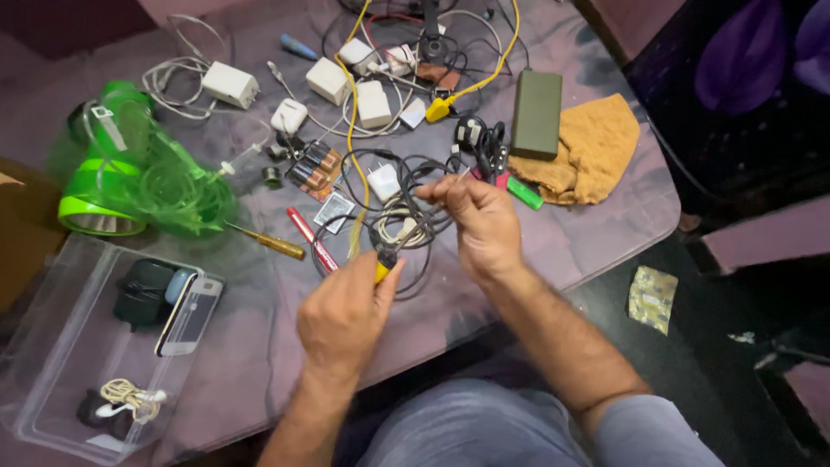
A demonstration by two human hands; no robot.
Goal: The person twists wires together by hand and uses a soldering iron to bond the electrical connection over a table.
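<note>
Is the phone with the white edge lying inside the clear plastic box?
Yes, the phone with the white edge lies inside the clear plastic box, beside a dark pouch.

The left hand covers most of a yellow-handled tool, so its kind stays unclear. The clear plastic box runs off the frame's lower left edge. A tangle of black cables probably hides several plugs.
</note>
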